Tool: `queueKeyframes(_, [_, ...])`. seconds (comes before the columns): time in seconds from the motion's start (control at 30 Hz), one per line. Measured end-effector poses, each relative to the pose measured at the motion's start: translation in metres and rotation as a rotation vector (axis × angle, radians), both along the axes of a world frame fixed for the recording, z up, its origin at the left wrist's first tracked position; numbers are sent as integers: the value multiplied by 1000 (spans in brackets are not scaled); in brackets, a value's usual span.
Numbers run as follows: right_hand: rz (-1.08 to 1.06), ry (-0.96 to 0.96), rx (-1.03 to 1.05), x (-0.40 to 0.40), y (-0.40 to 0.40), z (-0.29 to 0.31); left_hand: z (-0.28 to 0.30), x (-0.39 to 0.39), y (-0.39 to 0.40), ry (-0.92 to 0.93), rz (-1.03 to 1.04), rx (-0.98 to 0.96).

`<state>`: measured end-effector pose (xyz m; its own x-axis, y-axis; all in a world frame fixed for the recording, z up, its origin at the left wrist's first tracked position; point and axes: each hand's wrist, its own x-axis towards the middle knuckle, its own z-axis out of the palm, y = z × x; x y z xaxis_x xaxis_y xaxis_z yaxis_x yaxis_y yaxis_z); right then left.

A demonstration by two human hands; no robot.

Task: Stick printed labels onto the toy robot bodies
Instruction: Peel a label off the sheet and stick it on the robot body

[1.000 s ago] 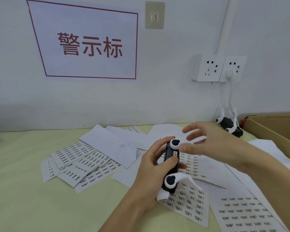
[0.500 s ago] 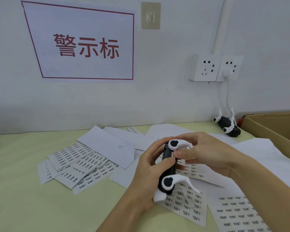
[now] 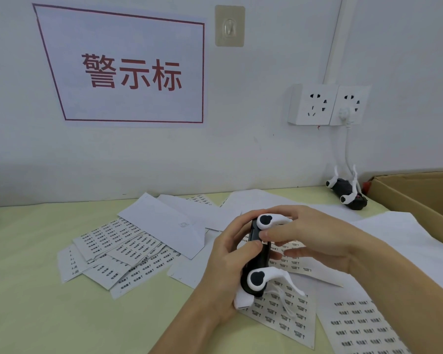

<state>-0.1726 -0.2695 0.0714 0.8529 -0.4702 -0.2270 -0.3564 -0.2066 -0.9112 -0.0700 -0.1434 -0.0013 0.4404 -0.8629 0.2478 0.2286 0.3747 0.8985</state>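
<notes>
Head view: pale green surface across the lower frame, strewn with label sheets at centre-left and lower right. White wall behind, red-bordered sign upper left, hook top centre, sockets right. Cardboard box at right edge. Toy robot body at centre, wrapped in left hand grip; right hand fingertip pressing its side, fingers curled over it. Second toy robot near the box.

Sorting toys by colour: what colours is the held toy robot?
Black body with white limbs, on the toy robot; head view.
</notes>
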Motion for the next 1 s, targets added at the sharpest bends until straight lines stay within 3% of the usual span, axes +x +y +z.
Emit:
queueKeyframes(0.13, [-104, 21, 11, 4, 3, -1, -1, 0, 0, -29, 8, 14])
queueKeyframes(0.4, [92, -45, 68, -4, -1, 1, 1, 1, 0, 61, 2, -12])
queueKeyframes(0.7, [54, -43, -146, -6, -4, 1, 3, -2, 0, 80, 39, 30])
queueKeyframes(1.0, [33, -57, -117, -6, -6, 1, 6, -1, 1, 121, -4, 23])
